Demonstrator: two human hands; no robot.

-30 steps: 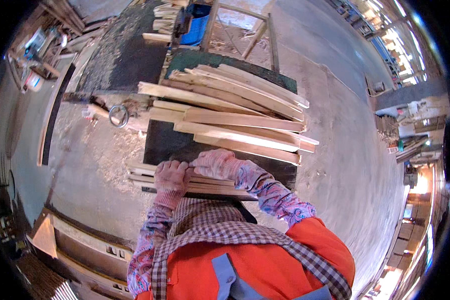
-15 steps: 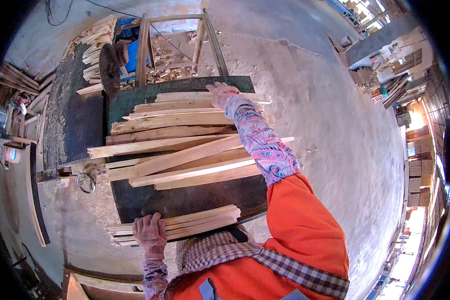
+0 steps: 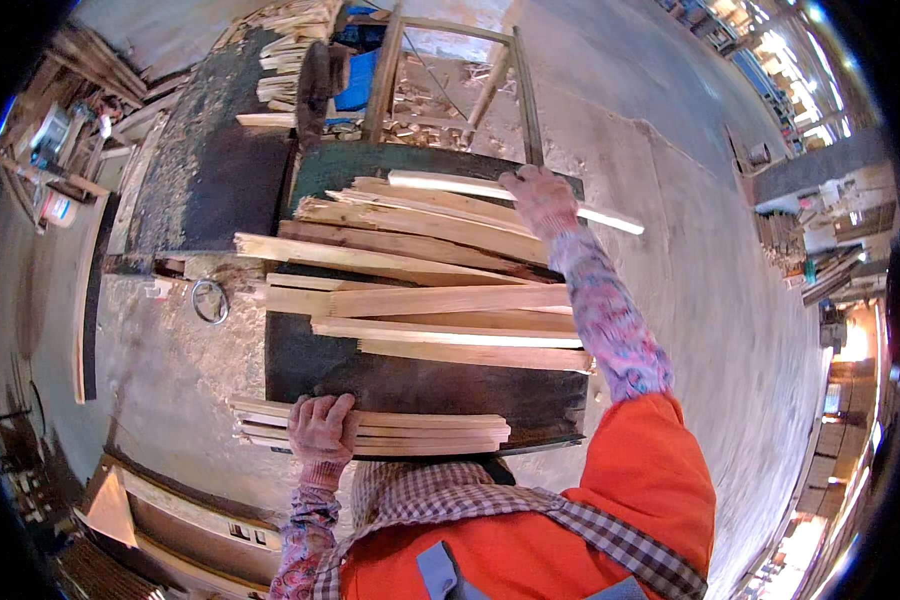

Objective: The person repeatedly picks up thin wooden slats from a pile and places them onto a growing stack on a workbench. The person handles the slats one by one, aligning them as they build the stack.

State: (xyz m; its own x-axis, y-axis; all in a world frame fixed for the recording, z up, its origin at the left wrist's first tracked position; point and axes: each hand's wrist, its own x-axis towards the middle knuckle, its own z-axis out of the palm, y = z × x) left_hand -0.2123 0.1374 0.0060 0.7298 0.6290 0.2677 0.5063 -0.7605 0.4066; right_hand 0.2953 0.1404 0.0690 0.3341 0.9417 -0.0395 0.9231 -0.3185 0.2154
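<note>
My right hand (image 3: 542,195) is closed around a thin pale wood strip (image 3: 440,182) at the far edge of a dark tabletop (image 3: 420,388). The strip slants, its right end sticking out past the table. Nearer me, several rough wood strips (image 3: 410,262) lie loosely side by side across the top, some crossing others. At the table's near edge, my left hand (image 3: 322,430) grips a small stacked bundle of wood strips (image 3: 435,432) near its left end, fingers wrapped over the top. The bundle lies close against my checked apron.
Left of the table's far end stands a dark round disc (image 3: 313,95), beside a sawdust-strewn bench (image 3: 205,165) with piled strips (image 3: 288,65). A wooden frame (image 3: 380,85) rises behind the table. On the floor to the left lies a metal ring (image 3: 209,301).
The view has swung, shifting the scene rightward. My right hand now holds the far strip at a slant with its upper face brightly lit. My left hand stays on the bundle.
</note>
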